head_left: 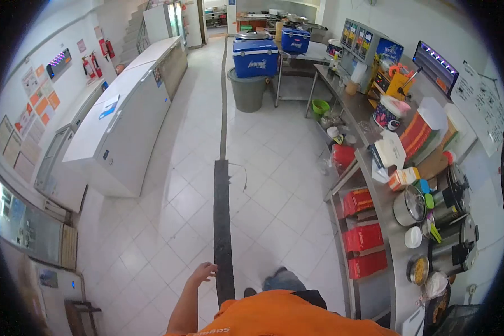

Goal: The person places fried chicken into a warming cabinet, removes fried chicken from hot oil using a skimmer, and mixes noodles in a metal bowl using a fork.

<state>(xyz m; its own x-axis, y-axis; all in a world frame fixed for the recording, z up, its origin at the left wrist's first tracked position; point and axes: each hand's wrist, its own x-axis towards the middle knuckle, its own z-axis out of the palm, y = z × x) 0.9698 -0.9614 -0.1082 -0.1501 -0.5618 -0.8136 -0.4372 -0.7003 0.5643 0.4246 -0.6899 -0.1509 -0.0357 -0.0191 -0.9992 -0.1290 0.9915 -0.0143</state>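
Note:
My left hand (203,273) hangs low in front of my orange shirt (285,316), beside the black floor strip (222,224). Its fingers are loosely bent and apart, with nothing in them. It touches no object; the white tiled floor lies below it. My right hand is out of view. To my right runs a steel counter (382,224) with a lidded pot (410,206), large pressure cookers (456,246), a white tub (413,237) and a bowl of yellow food (418,270).
White chest freezers (131,120) line the left side. Ahead, a blue cooler box (255,58) sits on a grey bin (247,92). Red packs (363,238) fill the shelf under the counter. Farther back stand a steel table (308,53), another blue cooler (295,40) and a doorway (215,19).

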